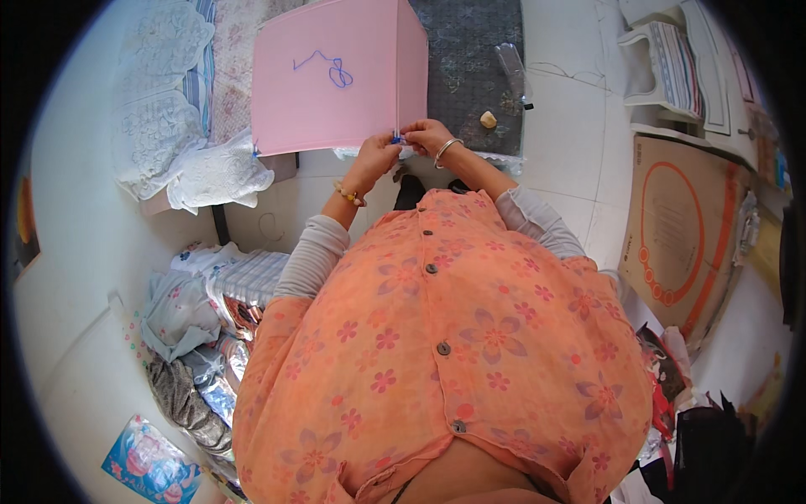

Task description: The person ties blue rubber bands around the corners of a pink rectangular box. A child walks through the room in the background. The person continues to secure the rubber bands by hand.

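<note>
A pink fabric-covered box (327,107) stands in front of me at the top centre, a loose length of blue cord (340,74) lying on its flat face. At the box's near corner, where a small blue cord tie (396,137) sits, both my hands meet. My left hand (380,155), with a beaded bracelet at the wrist, pinches at the blue tie. My right hand (429,136), wearing a pale bangle, has thumb and finger closed beside it on what looks like a thin blue cord end. Another bit of blue shows at the box's near left corner.
The box rests by a dark patterned table cover (472,94) bearing a small tan lump (488,120) and a clear plastic sleeve (511,66). White lace cloth (220,173) lies left. Piled clothes (182,309) are at lower left, a large cardboard box (674,233) at right.
</note>
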Action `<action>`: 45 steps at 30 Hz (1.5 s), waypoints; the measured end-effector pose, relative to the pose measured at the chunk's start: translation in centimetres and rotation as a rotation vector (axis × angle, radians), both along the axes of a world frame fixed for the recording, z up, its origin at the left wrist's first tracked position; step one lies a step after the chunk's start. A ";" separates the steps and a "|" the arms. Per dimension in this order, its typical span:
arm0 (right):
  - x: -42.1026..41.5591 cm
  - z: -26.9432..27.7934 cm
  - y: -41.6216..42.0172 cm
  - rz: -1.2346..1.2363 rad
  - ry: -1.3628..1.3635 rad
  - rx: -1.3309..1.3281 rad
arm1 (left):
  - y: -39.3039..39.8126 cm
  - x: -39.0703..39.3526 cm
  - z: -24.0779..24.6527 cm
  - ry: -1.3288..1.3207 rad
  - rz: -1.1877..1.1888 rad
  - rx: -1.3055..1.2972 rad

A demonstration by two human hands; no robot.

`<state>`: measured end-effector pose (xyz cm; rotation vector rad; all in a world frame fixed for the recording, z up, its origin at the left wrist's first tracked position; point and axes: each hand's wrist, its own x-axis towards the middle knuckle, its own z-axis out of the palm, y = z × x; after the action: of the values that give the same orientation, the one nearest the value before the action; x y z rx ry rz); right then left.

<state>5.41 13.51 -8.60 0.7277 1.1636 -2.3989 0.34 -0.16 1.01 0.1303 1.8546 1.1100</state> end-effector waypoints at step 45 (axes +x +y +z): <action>0.9 2.2 -0.8 -0.133 -0.027 -0.182 | -1.2 2.6 -0.8 1.067 -0.138 0.022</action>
<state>6.31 12.76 -6.39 0.7970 0.8966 -2.5549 2.98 -1.36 0.20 1.0068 2.6830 1.0333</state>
